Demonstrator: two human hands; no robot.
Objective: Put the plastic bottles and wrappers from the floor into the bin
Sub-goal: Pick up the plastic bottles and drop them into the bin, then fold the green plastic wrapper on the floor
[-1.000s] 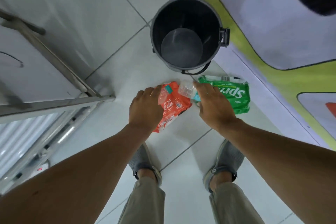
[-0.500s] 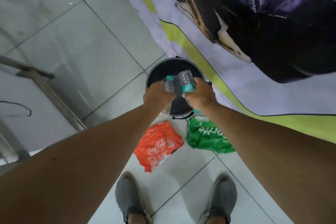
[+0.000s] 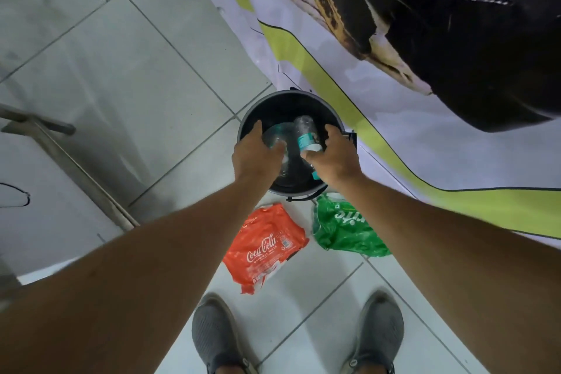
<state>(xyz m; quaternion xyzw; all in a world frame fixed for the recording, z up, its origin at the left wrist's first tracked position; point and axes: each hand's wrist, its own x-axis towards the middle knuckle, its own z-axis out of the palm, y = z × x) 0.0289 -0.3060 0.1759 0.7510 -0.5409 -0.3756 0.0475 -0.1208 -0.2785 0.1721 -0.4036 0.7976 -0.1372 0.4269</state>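
Note:
A dark round bin stands on the tiled floor, and both my hands are over its mouth. My left hand has its fingers spread; a blurred clear plastic bottle sits just below them inside the bin. My right hand grips a clear bottle with a teal label, tilted over the opening, its teal cap poking out under my palm. On the floor in front of the bin lie a red Coca-Cola wrapper and a green Sprite wrapper.
My grey shoes stand just behind the wrappers. A printed banner covers the floor right of the bin. A metal frame leg runs along the left.
My hands lifted the two bottles off the floor and carried them over the bin. The left hand's fingers have spread and its bottle has dropped lower. Both wrappers stay on the floor.

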